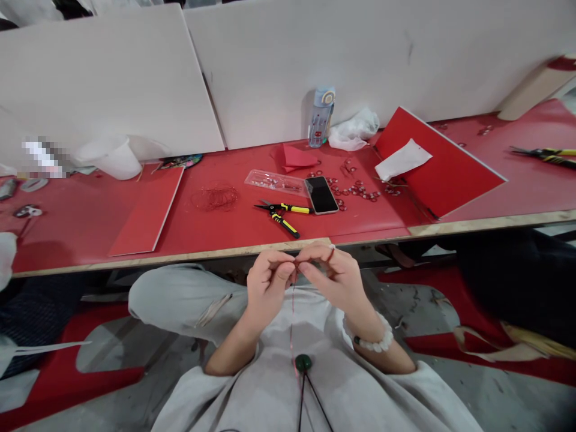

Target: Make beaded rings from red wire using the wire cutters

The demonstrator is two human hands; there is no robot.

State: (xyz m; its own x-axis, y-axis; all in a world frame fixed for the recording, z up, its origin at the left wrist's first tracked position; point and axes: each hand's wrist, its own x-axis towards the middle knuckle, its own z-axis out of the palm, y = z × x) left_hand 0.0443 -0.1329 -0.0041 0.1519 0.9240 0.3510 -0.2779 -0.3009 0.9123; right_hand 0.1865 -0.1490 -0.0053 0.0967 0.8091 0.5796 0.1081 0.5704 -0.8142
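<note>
My left hand (271, 281) and my right hand (335, 277) meet fingertip to fingertip just in front of the table edge, above my lap. Both are closed in a pinch on a thin red wire (293, 312), whose loose end hangs down over my shirt. Whatever small piece sits between the fingertips is too tiny to make out. Beyond my hands on the red table lie pliers with yellow and black handles (283, 216), spread apart. A phone (321, 195) rests beside them, and a tangled coil of red wire (216, 197) lies to the left.
A clear plastic tray (276, 182) of small pieces and several red wire rings (360, 191) lie behind the pliers. A blue bottle (321, 117) and a crumpled white bag (354, 130) stand near the partition. Red boards (148, 213) flank the work area; more pliers (546, 156) lie far right.
</note>
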